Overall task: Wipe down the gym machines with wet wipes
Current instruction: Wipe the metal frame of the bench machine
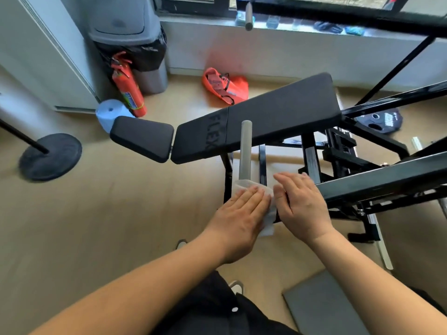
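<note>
Forearms [145, 286] being held toward silver peg [245, 146]. Wet wipe [244, 187] being pressed at peg base by flat, open left hand [239, 213]; right hand [302, 204], loosely open, being rested beside it. Advised: wipe being wrapped snug, slid up whole peg.

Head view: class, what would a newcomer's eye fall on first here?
At centre, the left hand presses a white wipe onto the base of a grey post, the right hand beside it. Behind them stretches a black padded bench, and a red fire extinguisher leans by the bin at upper left.
</note>
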A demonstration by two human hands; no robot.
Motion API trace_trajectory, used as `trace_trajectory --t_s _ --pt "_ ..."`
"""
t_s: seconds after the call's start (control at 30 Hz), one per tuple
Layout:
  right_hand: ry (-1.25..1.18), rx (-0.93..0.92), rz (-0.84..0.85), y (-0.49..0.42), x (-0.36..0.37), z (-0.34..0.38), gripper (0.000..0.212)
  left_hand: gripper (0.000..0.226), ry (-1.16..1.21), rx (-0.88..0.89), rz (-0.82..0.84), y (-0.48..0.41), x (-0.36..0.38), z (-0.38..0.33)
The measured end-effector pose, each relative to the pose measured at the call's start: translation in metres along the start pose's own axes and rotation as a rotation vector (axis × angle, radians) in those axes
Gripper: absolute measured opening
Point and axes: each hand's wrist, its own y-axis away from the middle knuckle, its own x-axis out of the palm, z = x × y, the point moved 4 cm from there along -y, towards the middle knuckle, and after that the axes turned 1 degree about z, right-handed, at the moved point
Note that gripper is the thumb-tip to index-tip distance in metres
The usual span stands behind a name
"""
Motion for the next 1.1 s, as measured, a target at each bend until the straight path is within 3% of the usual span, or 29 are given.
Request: trace_trajectory --t_s 0.07,0.13,0.3,0.47,0.6,0.7,0.83,1.03,1.1 --pt "0.192 0.085 -0.009 0.002 -0.012 -0.021 0.048 0.063 -0.055 0.064 -0.018 0.019 0.008 0.007" --pt "0.275 0.228 0.109 0.005 -0.018 -0.039 0.051 0.064 -0.095 0.08 -0.055 0.033 0.01 0.011" --pt "0.133 0.336 0.215 -0.002 -0.02 -0.044 0.065 0.066 -0.072 0.066 0.049 -0.015 0.004 -0.017" --pt "0.053 0.305 0.292 0.001 -0.019 -0.054 0.077 0.063 0.095 0.049 -0.075 -0.083 -0.013 -0.058" --pt "0.027 0.287 0.32 0.001 -0.022 -0.052 0.074 0.084 -0.078 0.078 -0.078 -0.031 0.001 -0.023" --pt "0.022 0.283 0.317 0.001 -0.023 -0.051 0.067 0.068 -0.209 0.116 -0.151 0.009 -0.007 0.007" --pt "0.029 0.273 0.319 -0.001 -0.022 -0.05 0.071 0.073 -0.091 -0.005 0.042 -0.025 -0.013 -0.02" --pt "-0.107 0.277 0.323 -0.003 -0.022 -0.055 0.074 0.059 -0.109 -0.049 0.008 -0.11 -0.006 -0.072" --pt "-0.194 0.287 0.267 -0.002 -0.029 -0.062 0.072 0.069 -0.079 -0.033 -0.036 -0.094 -0.005 -0.07"
